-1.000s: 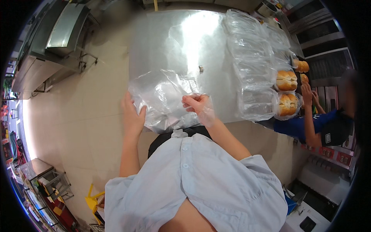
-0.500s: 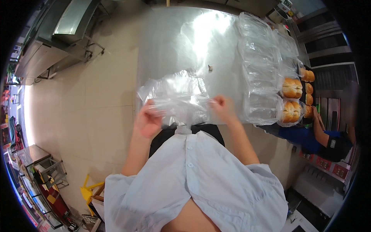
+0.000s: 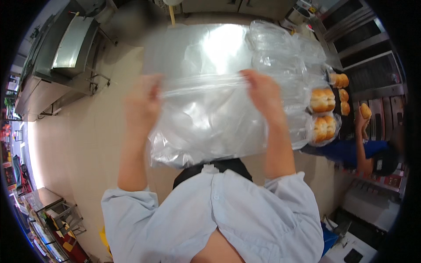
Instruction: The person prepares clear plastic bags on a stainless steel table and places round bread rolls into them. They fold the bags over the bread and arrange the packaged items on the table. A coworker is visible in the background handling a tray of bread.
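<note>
Between my hands a clear plastic bag (image 3: 205, 86) is stretched taut above the metal table (image 3: 188, 48). My left hand (image 3: 148, 96), smeared by motion, is closed on one end of the bag's edge. At the other end the edge is pinched by the fingers of my right hand (image 3: 264, 91). Crumpled clear plastic (image 3: 175, 147) lies along the table's near edge, in front of my waist. To the right of my right hand, several clear bags (image 3: 274, 59) are laid out in rows, and bread loaves (image 3: 322, 100) sit in the mouths of some.
At the far right a co-worker in a dark cap (image 3: 386, 163) holds a bread roll (image 3: 365, 111) over a dark tray (image 3: 346, 118) with more bread. A steel counter (image 3: 57, 65) on wheels stands at the left. A low shelf (image 3: 46, 199) is at the lower left.
Both my hands have moved forward and apart, drawing the plastic bag out wide. The co-worker's hand has lifted a bread roll from the tray. My view has shifted slightly.
</note>
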{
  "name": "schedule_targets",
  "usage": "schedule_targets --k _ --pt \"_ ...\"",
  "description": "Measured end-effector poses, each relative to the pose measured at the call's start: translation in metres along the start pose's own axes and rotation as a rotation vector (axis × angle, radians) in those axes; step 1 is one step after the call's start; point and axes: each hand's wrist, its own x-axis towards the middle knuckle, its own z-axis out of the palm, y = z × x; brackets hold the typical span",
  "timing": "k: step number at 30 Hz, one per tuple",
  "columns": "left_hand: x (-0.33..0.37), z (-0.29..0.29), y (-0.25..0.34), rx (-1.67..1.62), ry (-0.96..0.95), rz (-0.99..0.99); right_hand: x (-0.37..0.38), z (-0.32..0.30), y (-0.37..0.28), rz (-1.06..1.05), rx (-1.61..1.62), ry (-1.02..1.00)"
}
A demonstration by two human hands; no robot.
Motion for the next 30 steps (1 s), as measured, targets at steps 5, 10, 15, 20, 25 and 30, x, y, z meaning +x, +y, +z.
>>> schedule_targets --k 5,10,15,20,25,30 --pt "0.049 0.022 -0.029 0.081 0.719 0.757 0.025 -0.047 0.048 -0.463 0.481 1.022" --pt "0.060 0.121 -0.124 0.089 0.124 0.053 0.083 0.023 0.129 -0.366 -0.139 0.590" --pt "0.063 0.157 -0.142 -0.134 -0.015 -0.329 0.125 0.039 0.138 0.049 -0.025 0.242" --pt "0.113 0.184 -0.162 -0.047 -0.021 -0.547 0.227 0.096 0.188 -0.035 -0.108 0.161" --pt "0.135 0.194 -0.154 0.614 0.024 0.175 0.222 0.128 0.164 -0.461 -0.203 0.459" --pt "0.154 0.243 -0.206 0.712 -0.411 0.469 0.225 0.177 0.177 -0.580 -0.399 0.007"
